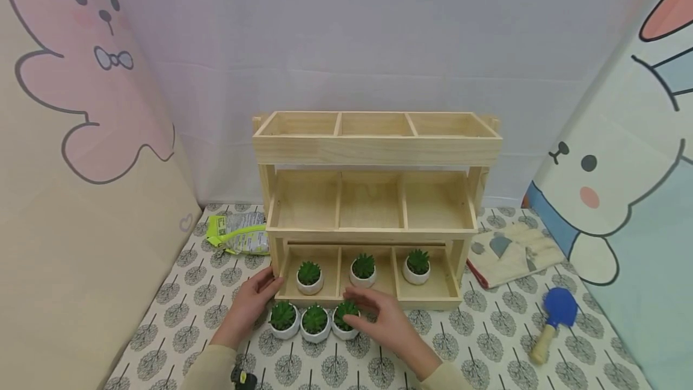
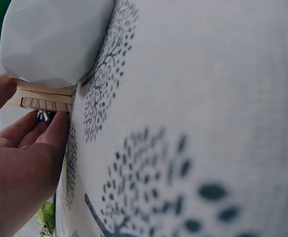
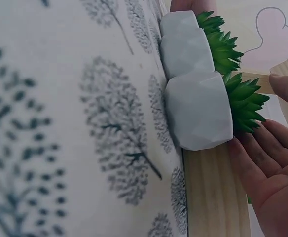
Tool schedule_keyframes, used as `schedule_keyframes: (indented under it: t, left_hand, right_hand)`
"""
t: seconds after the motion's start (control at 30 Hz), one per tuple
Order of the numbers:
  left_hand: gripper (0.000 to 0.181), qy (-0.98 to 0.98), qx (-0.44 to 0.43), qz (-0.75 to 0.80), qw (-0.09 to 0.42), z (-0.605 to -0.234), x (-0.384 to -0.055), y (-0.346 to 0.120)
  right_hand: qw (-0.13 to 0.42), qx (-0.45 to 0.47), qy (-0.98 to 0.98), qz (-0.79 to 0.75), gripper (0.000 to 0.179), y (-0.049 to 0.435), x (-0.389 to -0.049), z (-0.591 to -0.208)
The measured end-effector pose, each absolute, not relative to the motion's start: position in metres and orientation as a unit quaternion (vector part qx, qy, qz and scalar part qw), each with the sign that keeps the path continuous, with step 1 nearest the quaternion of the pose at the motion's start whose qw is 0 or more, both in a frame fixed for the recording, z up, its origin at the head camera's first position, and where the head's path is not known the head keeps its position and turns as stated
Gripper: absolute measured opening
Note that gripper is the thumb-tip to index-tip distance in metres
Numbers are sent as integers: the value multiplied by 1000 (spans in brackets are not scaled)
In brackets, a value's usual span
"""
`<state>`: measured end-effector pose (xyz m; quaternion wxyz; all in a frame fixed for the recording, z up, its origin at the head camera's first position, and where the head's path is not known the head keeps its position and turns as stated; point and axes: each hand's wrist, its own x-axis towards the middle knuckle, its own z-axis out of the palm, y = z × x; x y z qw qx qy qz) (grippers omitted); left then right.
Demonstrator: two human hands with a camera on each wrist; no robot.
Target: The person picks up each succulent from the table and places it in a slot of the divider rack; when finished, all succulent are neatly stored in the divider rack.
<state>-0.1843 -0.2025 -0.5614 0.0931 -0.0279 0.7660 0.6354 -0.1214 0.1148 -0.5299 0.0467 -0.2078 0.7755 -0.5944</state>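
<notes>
A three-tier wooden shelf (image 1: 377, 150) stands in the middle of the head view. Each compartment of its bottom tier holds one succulent in a white pot: left (image 1: 310, 278), middle (image 1: 363, 272) and right (image 1: 416, 269). Three more potted succulents, left (image 1: 284, 321), middle (image 1: 316, 324) and right (image 1: 344, 331), stand side by side on the cloth before it. My left hand (image 1: 251, 303) grips the shelf's lower left corner between thumb and fingers. Around the rightmost front succulent (image 3: 198, 111), my right hand (image 1: 384, 321) is spread, thumb apart from the fingers; it grips nothing.
A green and grey plastic bag (image 1: 238, 233) lies left of the shelf. To the right are fabric gloves (image 1: 514, 253) and a blue trowel with a wooden handle (image 1: 554, 321). A small black item (image 1: 243, 379) sits at the front edge. Printed curtains surround the table.
</notes>
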Motion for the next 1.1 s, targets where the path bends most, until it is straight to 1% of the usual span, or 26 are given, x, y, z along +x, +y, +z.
schedule_keyframes:
  t: [0.17, 0.3, 0.43, 0.67, 1.1]
  left_hand:
    - [63, 767, -30, 634, 96, -561, -185, -203]
    - [64, 764, -24, 638, 98, -561, -184, -203]
    - [65, 761, -20, 641, 97, -561, -183, -204]
    - [62, 765, -39, 635, 98, -562, -186, -204]
    - [63, 765, -40, 635, 102, -562, -184, -204]
  right_hand:
    - [38, -198, 770, -605, 55, 122, -114, -536]
    - [35, -180, 770, -611, 57, 125, -108, -541]
    - [44, -168, 767, -618, 57, 127, -102, -543]
    - [53, -153, 762, -626, 55, 127, -99, -544]
    - [63, -158, 805, -568, 66, 126, -102, -546]
